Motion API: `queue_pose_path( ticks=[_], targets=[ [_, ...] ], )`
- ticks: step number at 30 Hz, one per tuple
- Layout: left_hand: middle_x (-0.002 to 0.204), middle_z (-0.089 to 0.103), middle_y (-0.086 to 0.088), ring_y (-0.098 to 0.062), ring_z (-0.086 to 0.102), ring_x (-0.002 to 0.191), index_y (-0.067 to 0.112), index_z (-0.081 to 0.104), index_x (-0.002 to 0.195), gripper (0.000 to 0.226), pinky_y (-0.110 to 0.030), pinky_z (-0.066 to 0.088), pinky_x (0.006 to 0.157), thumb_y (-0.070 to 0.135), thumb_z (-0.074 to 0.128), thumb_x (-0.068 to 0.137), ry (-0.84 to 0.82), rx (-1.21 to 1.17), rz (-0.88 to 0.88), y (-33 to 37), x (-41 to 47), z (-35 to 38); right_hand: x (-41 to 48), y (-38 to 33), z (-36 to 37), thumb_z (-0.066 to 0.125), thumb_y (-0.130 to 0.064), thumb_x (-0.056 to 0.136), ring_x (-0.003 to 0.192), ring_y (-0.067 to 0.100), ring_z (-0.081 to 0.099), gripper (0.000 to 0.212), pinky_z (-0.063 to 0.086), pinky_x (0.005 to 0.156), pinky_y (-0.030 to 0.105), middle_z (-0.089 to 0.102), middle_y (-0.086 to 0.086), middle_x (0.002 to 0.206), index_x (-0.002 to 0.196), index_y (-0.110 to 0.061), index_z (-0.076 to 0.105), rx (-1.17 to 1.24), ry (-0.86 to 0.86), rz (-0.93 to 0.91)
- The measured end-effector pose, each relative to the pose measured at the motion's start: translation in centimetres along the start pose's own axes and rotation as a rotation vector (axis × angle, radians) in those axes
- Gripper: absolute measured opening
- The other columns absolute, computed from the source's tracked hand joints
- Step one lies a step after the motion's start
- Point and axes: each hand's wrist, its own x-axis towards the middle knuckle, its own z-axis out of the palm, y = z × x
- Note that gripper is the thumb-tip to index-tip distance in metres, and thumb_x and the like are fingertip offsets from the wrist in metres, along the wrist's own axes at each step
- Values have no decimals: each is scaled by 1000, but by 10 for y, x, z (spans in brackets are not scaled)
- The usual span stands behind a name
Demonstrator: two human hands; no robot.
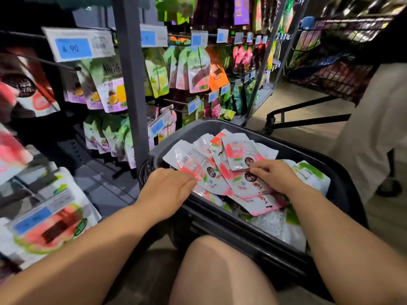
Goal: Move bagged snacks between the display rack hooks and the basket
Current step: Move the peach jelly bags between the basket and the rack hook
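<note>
Bare knee and two forearms fill the bottom of the frame, reaching up into the middle. At their ends, the left hand rests with relaxed fingers on the left edge of a heap of snack bags. The right hand has bent fingers on the lower edge of the top bag. Its thumb is hidden, so I cannot tell whether it pinches or only touches.

These pink-and-white pouches lie flat and fanned across one another in the dark basket, right of centre. They look light, thin and floppy, and their glossy film is likely to slide bag over bag. A pinch near the narrowed top end, where the hanging hole should be, seems the surest hold. The top bag's long axis runs nearly up and down the frame, narrow end away from the person. Bags to its left slant towards the upper left.

Green-and-white bags lie under the heap at the right. Beyond, the display rack carries hooks with blue price tags and hanging bags across the upper left. Someone in pale clothing stands at the right edge.
</note>
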Motion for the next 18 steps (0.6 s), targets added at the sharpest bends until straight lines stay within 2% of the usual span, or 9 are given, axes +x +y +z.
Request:
queue_pose_path(
  ticks=[3, 6, 9, 12, 14, 16, 18],
  targets=[
    [83, 67, 5, -22, 59, 82, 27, 68, 94, 68, -32, 25, 70, 56, 6, 89, -12, 3, -18, 3, 1, 0, 0, -3, 0, 57, -27, 99, 107, 23, 60, 21, 37, 81, 25, 70, 0, 108, 112, -20, 72, 1, 67, -8],
    [87, 68, 8, -18, 57, 86, 30, 68, 101, 73, -30, 22, 74, 59, 2, 85, -27, -6, -47, 4, 1, 0, -4, -11, -2, 57, -21, 99, 93, 19, 58, 17, 36, 78, 25, 64, -8, 87, 106, -17, 72, 124, 212, -41],
    [93, 69, 11, -15, 58, 90, 33, 68, 107, 74, -29, 27, 79, 61, 4, 84, -39, -36, -64, 6, 0, -3, -10, -29, -7, 58, -19, 98, 72, 13, 55, 15, 39, 69, 25, 59, -19, 73, 102, -16, 73, 177, 354, -137],
    [98, 67, 16, -12, 58, 98, 33, 65, 115, 51, -26, 28, 85, 56, 25, 95, -38, -108, -104, 10, -1, -6, -19, -52, -14, 58, -13, 97, 70, 12, 57, 14, 43, 67, 17, 59, -19, 74, 99, -12, 72, 272, 445, -242],
    [94, 59, 21, -10, 55, 98, 32, 60, 122, 33, -25, 29, 90, 49, 42, 99, -41, -174, -159, 12, -3, -8, -25, -69, -21, 58, -10, 97, 71, 10, 56, 13, 46, 70, 19, 60, -16, 76, 96, -16, 70, 369, 482, -287],
    [93, 50, 27, -9, 49, 101, 34, 52, 129, 37, -26, 29, 97, 49, 52, 95, -52, -240, -211, 14, -3, -11, -28, -84, -29, 57, -8, 97, 67, 2, 51, 18, 43, 68, 14, 60, -17, 76, 92, -24, 64, 403, 519, -339],
    [93, 44, 29, -11, 46, 104, 35, 47, 132, 45, -27, 28, 98, 51, 57, 92, -69, -285, -241, 17, -4, -14, -30, -96, -38, 57, -6, 97, 70, 0, 51, 20, 41, 68, 9, 60, -19, 79, 92, -24, 64, 406, 532, -394]
  ],
)
